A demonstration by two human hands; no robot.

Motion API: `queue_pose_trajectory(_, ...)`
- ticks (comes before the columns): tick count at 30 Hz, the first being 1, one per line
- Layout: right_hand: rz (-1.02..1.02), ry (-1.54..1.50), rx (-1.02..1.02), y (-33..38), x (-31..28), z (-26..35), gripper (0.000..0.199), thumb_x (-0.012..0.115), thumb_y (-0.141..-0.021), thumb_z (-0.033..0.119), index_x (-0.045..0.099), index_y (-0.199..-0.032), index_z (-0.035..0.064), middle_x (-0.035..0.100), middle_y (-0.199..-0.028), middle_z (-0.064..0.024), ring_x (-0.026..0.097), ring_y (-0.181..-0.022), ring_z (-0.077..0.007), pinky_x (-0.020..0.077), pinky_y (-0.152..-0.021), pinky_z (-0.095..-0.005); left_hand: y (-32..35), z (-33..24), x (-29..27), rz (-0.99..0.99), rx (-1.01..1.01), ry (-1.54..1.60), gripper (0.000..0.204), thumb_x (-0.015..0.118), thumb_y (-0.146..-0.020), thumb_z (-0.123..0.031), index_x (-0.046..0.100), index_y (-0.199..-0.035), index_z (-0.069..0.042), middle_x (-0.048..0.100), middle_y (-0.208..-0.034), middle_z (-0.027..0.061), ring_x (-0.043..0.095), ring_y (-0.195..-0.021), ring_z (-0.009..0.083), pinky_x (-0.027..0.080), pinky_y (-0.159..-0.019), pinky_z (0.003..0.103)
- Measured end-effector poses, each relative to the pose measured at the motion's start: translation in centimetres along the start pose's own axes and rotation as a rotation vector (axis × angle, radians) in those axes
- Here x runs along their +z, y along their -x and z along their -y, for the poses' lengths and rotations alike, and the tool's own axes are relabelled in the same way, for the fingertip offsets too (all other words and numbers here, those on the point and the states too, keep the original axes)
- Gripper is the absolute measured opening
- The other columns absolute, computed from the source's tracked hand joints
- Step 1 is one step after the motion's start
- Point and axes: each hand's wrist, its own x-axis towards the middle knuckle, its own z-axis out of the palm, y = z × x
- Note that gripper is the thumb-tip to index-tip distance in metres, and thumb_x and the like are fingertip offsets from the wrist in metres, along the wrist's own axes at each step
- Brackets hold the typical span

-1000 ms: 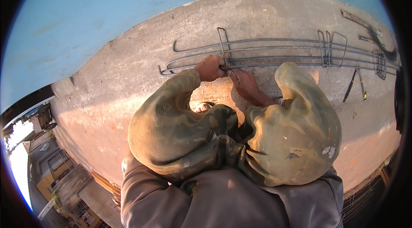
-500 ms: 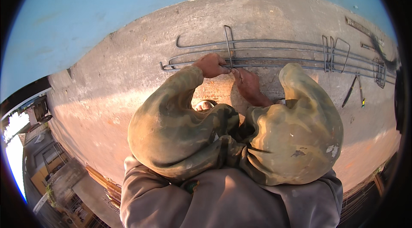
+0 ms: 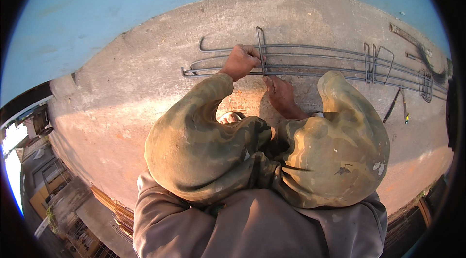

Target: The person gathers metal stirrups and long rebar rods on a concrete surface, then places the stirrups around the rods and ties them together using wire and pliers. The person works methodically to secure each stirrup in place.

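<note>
Several long steel reinforcing bars (image 3: 315,56) lie side by side on a concrete slab (image 3: 145,93), their left ends bent into hooks. A bent steel stirrup (image 3: 260,46) stands upright around the bars. My left hand (image 3: 240,61) is closed on the bars and the stirrup at that spot. My right hand (image 3: 277,92) rests just right of it, fingertips touching the foot of the stirrup. Whether it holds wire or a tool is hidden. Both forearms wear olive camouflage sleeves.
More stirrups (image 3: 376,63) stand bunched on the bars to the right, another group (image 3: 426,85) farther along. Pliers or a hook tool (image 3: 397,105) lie on the slab at right. The slab's edge drops off at lower left to buildings (image 3: 48,195) far below.
My hands stay at the same stirrup; the right hand's fingers have shifted slightly at its foot. The camera has tilted a little, moving the bars down in view.
</note>
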Motion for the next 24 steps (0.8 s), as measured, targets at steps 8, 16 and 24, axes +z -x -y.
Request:
queue_pose_trajectory(8,-0.012,0.018,0.009,0.1,0.1,-0.2,0.025,0.055,-0.096,0.031,0.067,-0.094,0.0089,0.065,-0.075,-0.0179,0.062,-0.068,-0.0404,0.0480,-0.061,-0.0484,-0.5,0.1,0.0,0.162,-0.098,-0.179,0.022,0.066,-0.086,-0.018,0.070,-0.087,0.003,0.069,-0.077,0.0101,0.061,-0.068,0.0136,0.050,-0.063,0.031)
queue_pose_trajectory(16,0.011,0.009,0.025,0.1,-0.4,-0.3,0.025,0.054,-0.096,0.031,0.068,-0.096,0.0097,0.066,-0.078,-0.0180,0.062,-0.069,-0.0402,0.0487,-0.061,-0.0478,2.2,1.7,1.7,-0.188,0.380,-0.546,0.020,0.068,-0.083,-0.019,0.070,-0.087,0.001,0.068,-0.078,0.0097,0.063,-0.072,0.0216,0.048,-0.072,0.036)
queue_pose_trajectory(24,0.141,-0.195,0.110,-0.2,-0.5,-0.3,0.031,0.052,-0.097,0.032,0.067,-0.100,0.0050,0.065,-0.083,-0.0221,0.062,-0.076,-0.0435,0.0481,-0.066,-0.0470,5.2,4.3,2.4,-0.319,0.984,-0.805,0.038,0.073,-0.068,-0.004,0.068,-0.105,-0.010,0.063,-0.103,0.0054,0.061,-0.091,0.0255,0.050,-0.076,0.037)
